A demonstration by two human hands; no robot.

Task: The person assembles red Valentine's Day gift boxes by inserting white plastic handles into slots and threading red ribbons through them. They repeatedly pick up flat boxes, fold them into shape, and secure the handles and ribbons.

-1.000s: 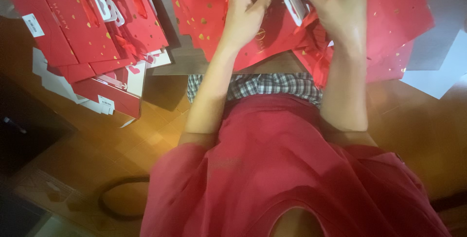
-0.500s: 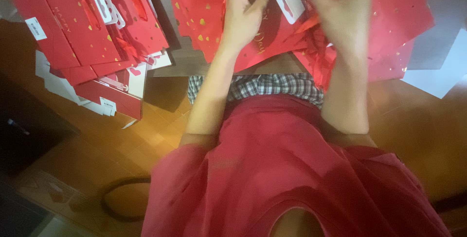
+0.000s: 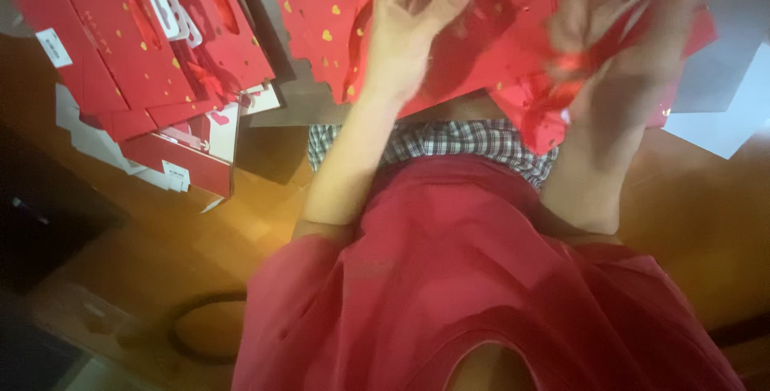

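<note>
Nearest the camera, the person's red shirt [image 3: 481,279] is filling the view. Beyond it, both hands are rising higher than a second ago. The left hand [image 3: 417,26] is pinching the red gold-speckled card sheet [image 3: 321,30], fingers curled shut. The right hand [image 3: 618,30], blurred, is gripping red ribbon [image 3: 553,110]. Left of the fingers, flat red boxes [image 3: 152,62] are lying stacked on the bench [image 3: 265,198].

Single head cam, looking steeply down the person's own torso, close range. Red shirt [image 3: 481,279] fills lower frame; both raised hands and red card sheet [image 3: 337,30] sit at the top edge, blurred.
</note>
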